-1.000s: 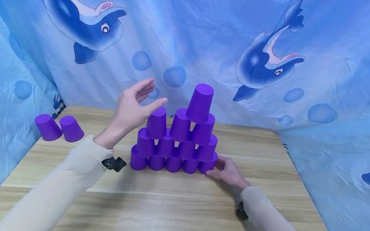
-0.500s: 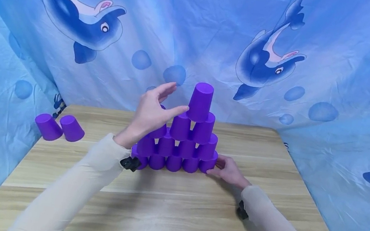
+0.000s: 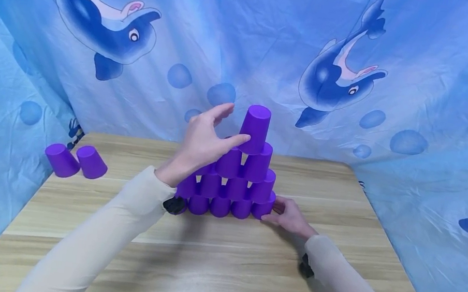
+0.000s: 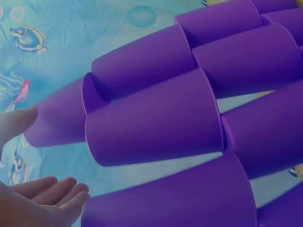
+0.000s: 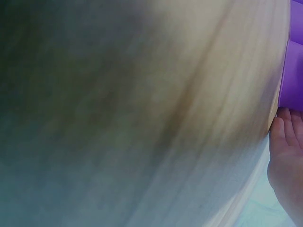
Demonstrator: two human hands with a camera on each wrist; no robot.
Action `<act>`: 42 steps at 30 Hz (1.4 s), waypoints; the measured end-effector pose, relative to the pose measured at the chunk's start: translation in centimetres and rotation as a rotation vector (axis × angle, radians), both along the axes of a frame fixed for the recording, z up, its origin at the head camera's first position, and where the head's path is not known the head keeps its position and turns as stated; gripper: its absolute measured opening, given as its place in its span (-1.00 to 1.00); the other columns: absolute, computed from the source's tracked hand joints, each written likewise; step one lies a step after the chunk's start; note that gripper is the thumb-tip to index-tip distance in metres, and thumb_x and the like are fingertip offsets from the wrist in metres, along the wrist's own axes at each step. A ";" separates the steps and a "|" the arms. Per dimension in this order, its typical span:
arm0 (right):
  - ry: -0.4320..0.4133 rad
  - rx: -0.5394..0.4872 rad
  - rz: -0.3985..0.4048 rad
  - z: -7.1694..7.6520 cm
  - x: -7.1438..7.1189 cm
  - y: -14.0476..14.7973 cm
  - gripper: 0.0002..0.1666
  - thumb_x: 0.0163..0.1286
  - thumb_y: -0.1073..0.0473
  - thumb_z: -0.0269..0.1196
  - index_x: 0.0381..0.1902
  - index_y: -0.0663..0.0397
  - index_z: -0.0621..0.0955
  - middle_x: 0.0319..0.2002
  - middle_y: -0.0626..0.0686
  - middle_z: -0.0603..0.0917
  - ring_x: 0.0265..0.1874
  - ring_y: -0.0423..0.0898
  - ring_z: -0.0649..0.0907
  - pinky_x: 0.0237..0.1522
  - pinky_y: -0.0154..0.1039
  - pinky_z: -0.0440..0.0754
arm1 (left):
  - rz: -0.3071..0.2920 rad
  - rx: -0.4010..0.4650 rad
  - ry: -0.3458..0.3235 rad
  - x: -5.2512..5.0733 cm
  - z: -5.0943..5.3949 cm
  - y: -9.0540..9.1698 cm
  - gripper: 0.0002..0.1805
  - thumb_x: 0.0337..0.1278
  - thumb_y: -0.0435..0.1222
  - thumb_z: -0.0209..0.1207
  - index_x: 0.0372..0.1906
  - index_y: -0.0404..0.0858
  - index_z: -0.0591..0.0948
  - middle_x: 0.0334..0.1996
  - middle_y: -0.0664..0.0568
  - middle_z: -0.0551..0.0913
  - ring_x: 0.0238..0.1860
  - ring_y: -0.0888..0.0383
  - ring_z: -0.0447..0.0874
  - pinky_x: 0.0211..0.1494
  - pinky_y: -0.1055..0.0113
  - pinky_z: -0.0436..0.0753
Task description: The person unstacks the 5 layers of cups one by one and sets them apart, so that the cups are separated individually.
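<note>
Upside-down purple cups form a stacked wall on the table, several in each lower row. One top cup [image 3: 256, 124] straddles the right two of the third row. My left hand [image 3: 203, 142] is beside this top cup. Its thumb overlaps the cup's near side, and in the left wrist view the thumb [image 4: 16, 124] lies at the cup's narrow end while the fingers [image 4: 52, 195] are spread apart from it. The third row's left cup is mostly hidden behind that hand. My right hand [image 3: 291, 217] touches the bottom row's right-end cup [image 3: 262, 207] with extended fingers, thumb in front.
Two more purple cups [image 3: 91, 162] stand upside down at the table's left edge. A blue dolphin-print cloth [image 3: 266, 62] hangs behind and at both sides of the wooden table [image 3: 210, 269].
My left hand has moved right, from beside the third row's left cup to the top cup, its thumb now overlapping that cup. My right hand stays at the bottom right cup.
</note>
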State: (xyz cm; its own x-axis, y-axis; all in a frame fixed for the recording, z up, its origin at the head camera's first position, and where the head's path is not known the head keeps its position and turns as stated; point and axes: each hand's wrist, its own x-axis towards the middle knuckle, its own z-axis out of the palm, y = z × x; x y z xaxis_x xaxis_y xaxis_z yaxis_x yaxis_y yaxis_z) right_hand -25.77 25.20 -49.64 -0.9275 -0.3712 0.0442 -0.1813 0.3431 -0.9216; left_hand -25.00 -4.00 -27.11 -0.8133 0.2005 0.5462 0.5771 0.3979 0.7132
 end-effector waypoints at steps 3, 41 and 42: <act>-0.008 0.004 -0.006 0.0 0.0 0.0 -0.31 0.05 0.34 0.46 0.18 0.28 0.50 0.09 0.16 0.59 0.12 0.04 0.54 0.23 -0.10 0.38 | -0.011 -0.011 -0.026 -0.2 0.2 0.6 -0.16 -0.06 0.01 0.40 0.33 -0.23 0.39 0.22 0.04 0.48 0.21 0.22 0.41 0.22 0.43 0.39; -0.028 0.034 -0.016 -0.2 -0.1 0.1 -0.28 0.04 0.31 0.48 0.19 0.26 0.49 0.09 0.14 0.59 0.12 0.01 0.54 0.23 -0.15 0.38 | -0.145 0.132 -0.040 -0.8 -0.2 2.2 -0.34 -0.05 -0.11 0.43 0.19 -0.22 0.51 -0.12 0.12 0.67 -0.09 0.28 0.62 0.05 0.39 0.55; -0.028 0.030 -0.014 -0.2 -0.1 0.2 -0.28 0.04 0.31 0.47 0.19 0.26 0.49 0.09 0.15 0.59 0.12 0.01 0.54 0.24 -0.15 0.38 | -0.151 0.143 -0.036 -0.7 -0.1 2.2 -0.34 -0.05 -0.11 0.43 0.19 -0.23 0.51 -0.12 0.11 0.67 -0.08 0.27 0.62 0.05 0.40 0.55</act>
State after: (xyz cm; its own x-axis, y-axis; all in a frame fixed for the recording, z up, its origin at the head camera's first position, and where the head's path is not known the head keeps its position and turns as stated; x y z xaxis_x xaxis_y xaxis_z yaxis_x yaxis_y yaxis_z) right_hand -25.90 25.36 -49.85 -0.9332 -0.3592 0.0069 -0.1504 0.3734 -0.9154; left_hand -25.72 -1.81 -27.21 -0.7991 0.2444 0.5493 0.5960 0.2017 0.7773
